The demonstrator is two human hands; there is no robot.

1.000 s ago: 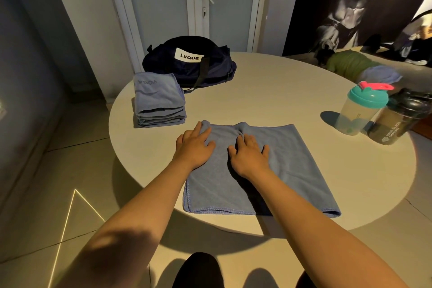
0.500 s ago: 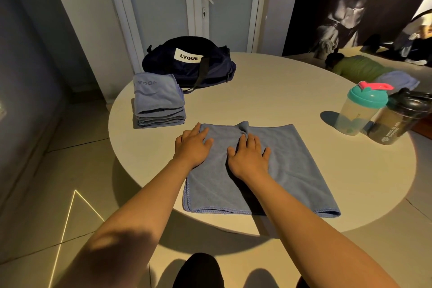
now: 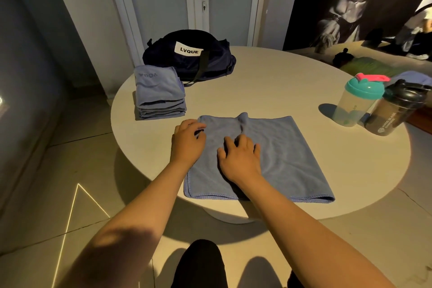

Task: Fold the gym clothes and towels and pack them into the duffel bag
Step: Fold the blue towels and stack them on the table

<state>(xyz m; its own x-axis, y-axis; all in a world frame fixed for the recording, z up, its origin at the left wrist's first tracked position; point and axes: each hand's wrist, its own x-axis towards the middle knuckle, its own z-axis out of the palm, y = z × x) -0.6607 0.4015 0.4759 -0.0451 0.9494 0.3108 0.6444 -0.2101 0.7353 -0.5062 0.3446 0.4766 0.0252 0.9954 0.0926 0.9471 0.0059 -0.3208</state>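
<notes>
The blue microfibre towel lies flat at the near edge of the round cream table, long axis left to right, directly under both hands. The left hand curls its fingers round the far-left corner, seemingly pinching it, while the right hand rests mid-cloth, fingers spread, holding nothing. The stack of folded blue towels and the navy duffel bag sit far left, the teal-lidded clear shaker bottle well apart at right, so a rightward fold looks unobstructed.

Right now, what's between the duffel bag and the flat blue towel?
Only bare table separates the duffel bag from the flat towel, as the head view shows; the folded stack sits left of it.
</notes>
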